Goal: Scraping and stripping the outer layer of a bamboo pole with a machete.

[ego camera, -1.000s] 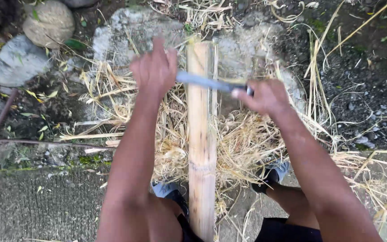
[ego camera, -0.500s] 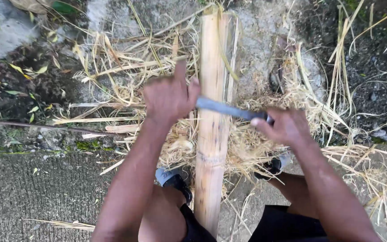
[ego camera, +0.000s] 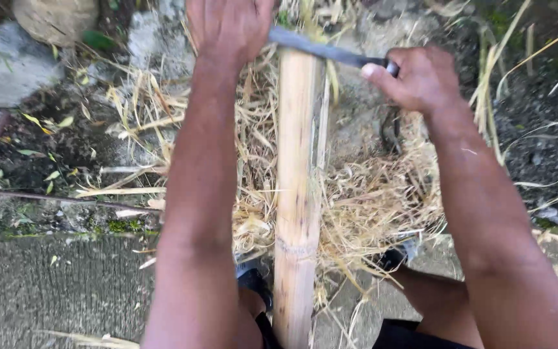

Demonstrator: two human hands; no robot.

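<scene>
Crosswise over the bamboo pole (ego camera: 298, 168) lies a blade (ego camera: 321, 48), both hands' fingers (ego camera: 382, 71) clamped on its ends.

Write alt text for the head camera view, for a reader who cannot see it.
Two bare hands draw a grey metal blade across a pale bamboo pole: the right hand grips the handle, the left hand holds the other end. Dry straw-coloured shavings and grey stones lie around.
</scene>
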